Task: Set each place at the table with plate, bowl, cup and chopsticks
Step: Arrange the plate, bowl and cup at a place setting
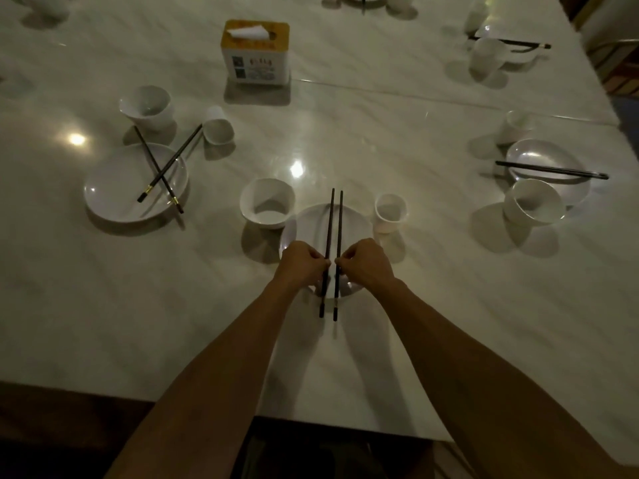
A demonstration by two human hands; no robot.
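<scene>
Pinching the near part of the left stick between thumb and curled left fingers; pinching the right stick the same way in the right fingers, both grips clamped on the wood. Holding the pair parallel and just apart, tips pointing far, near ends poking out past the left hand and right hand and overhanging the near rim. Lining them up across the middle of the plate, resting on it or hovering just above, impossible to tell which. Finishing, by the look of it, the last step of this near place, with the bowl sitting against the plate's far-left rim and the cup just beside its right rim. Calling next for lowering both sticks evenly and letting go without rolling them, then probably turning to the left place and its crossed sticks, sprawling over the left plate. Handling slim, dark, hard sticks, likely slippery on glazed white ware. Working on a glossy pale table, faintly veined like marble and throwing back lamp glare. Showing a round, shallow, smooth plate, a deep flared bowl and a small tapered cup.
</scene>
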